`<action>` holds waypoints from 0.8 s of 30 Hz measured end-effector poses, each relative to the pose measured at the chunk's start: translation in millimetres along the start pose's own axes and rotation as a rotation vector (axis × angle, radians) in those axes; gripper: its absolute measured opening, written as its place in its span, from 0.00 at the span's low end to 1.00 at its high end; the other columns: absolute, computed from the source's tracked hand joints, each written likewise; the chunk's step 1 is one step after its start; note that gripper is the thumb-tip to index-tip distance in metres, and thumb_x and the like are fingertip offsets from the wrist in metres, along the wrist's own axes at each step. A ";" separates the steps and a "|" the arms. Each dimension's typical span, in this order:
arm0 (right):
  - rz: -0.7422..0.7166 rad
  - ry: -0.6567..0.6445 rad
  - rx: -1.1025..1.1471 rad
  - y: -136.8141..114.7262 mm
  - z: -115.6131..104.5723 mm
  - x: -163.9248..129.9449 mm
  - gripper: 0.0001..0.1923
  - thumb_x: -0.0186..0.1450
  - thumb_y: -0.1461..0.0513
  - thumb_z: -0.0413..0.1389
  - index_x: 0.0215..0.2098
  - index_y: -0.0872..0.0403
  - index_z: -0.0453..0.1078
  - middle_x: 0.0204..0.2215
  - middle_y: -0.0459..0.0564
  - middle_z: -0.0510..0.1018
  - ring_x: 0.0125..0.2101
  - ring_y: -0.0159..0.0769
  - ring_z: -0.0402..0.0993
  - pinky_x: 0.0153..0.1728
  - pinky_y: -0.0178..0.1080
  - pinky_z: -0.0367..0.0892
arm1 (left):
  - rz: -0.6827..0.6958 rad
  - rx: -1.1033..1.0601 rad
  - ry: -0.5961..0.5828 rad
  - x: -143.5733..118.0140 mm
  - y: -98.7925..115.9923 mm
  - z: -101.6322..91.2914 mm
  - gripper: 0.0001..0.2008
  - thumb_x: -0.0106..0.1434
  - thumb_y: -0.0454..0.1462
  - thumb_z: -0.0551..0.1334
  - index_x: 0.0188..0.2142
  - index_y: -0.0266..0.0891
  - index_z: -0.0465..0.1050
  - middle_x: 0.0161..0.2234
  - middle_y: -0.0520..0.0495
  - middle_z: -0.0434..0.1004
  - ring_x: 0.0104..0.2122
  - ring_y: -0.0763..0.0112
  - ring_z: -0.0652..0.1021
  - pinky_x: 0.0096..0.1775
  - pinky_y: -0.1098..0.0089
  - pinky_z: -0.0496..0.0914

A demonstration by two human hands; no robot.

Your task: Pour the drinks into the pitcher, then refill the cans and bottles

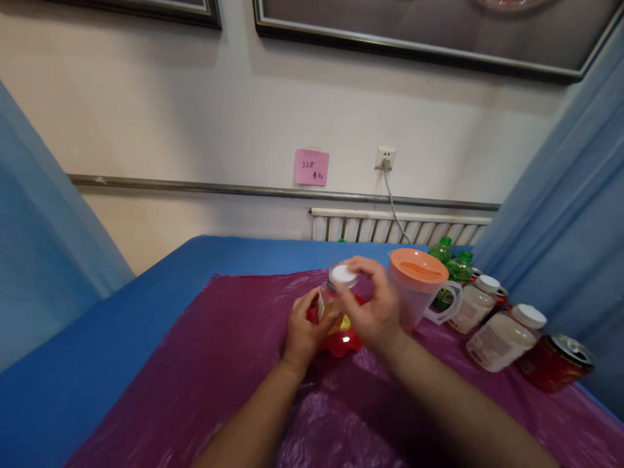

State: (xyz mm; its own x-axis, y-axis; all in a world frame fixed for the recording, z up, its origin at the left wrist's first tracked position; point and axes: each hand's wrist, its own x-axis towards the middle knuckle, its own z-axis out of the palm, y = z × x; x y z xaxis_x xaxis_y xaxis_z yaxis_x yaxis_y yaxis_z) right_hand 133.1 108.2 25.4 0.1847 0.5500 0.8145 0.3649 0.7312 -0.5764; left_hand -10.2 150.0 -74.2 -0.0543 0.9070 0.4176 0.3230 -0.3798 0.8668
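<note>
A small bottle (341, 335) with a red base and a white cap (344, 274) stands on the purple plastic sheet (234, 364). My left hand (305, 328) wraps around its body from the left. My right hand (373, 305) grips the white cap from above and the right, fingers curled on it. Most of the bottle is hidden behind my hands.
A clear pitcher with an orange lid (418, 286) stands right beside my right hand. Further right are two green bottles (451, 263), two white-capped jars (502, 338) and a red can (556, 363). The sheet lies on a blue table (97, 351); a radiator (400, 227) lines the wall.
</note>
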 end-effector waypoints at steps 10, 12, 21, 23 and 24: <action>0.412 -0.147 0.385 49.5 -27.0 13.7 0.14 0.60 0.55 0.68 0.37 0.50 0.69 0.42 0.49 0.81 0.44 0.38 0.79 0.51 0.46 0.73 | 0.087 -0.001 -0.094 -1.1 5.0 0.3 0.29 0.51 0.39 0.75 0.53 0.46 0.76 0.50 0.45 0.79 0.50 0.56 0.78 0.56 0.53 0.72; 0.416 -0.212 0.413 45.9 -33.2 15.3 0.14 0.58 0.56 0.69 0.37 0.50 0.71 0.44 0.49 0.82 0.46 0.38 0.79 0.51 0.46 0.73 | 0.089 -0.018 -0.106 -0.7 7.1 -0.5 0.29 0.51 0.38 0.75 0.53 0.47 0.77 0.50 0.45 0.79 0.50 0.56 0.78 0.55 0.53 0.72; 0.410 -0.470 0.427 38.7 -55.8 26.1 0.16 0.61 0.60 0.67 0.49 0.45 0.77 0.49 0.48 0.81 0.50 0.37 0.76 0.54 0.47 0.71 | 0.084 -0.105 -0.171 -0.6 13.1 -6.1 0.28 0.49 0.39 0.76 0.51 0.44 0.77 0.50 0.42 0.80 0.51 0.55 0.78 0.56 0.53 0.71; 0.377 -0.494 0.397 37.6 -58.4 27.6 0.16 0.63 0.60 0.66 0.50 0.45 0.76 0.48 0.47 0.80 0.50 0.37 0.76 0.54 0.47 0.70 | 0.093 -0.111 -0.181 -0.9 13.8 -7.6 0.28 0.50 0.39 0.76 0.52 0.44 0.77 0.50 0.42 0.80 0.52 0.55 0.78 0.56 0.53 0.71; 0.337 -0.510 0.360 36.7 -59.5 28.7 0.16 0.63 0.60 0.65 0.50 0.45 0.76 0.48 0.47 0.80 0.50 0.37 0.76 0.54 0.46 0.70 | 0.099 -0.111 -0.186 -1.1 14.2 -8.0 0.28 0.50 0.39 0.75 0.52 0.44 0.77 0.50 0.42 0.80 0.51 0.55 0.78 0.55 0.53 0.71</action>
State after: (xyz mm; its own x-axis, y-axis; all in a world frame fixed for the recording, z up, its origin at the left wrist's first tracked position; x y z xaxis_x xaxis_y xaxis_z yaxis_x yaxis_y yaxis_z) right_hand 206.1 126.8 31.5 -0.2477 0.8260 0.5064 0.0221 0.5274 -0.8493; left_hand -13.1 142.2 -60.2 0.1506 0.8783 0.4538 0.2118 -0.4770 0.8530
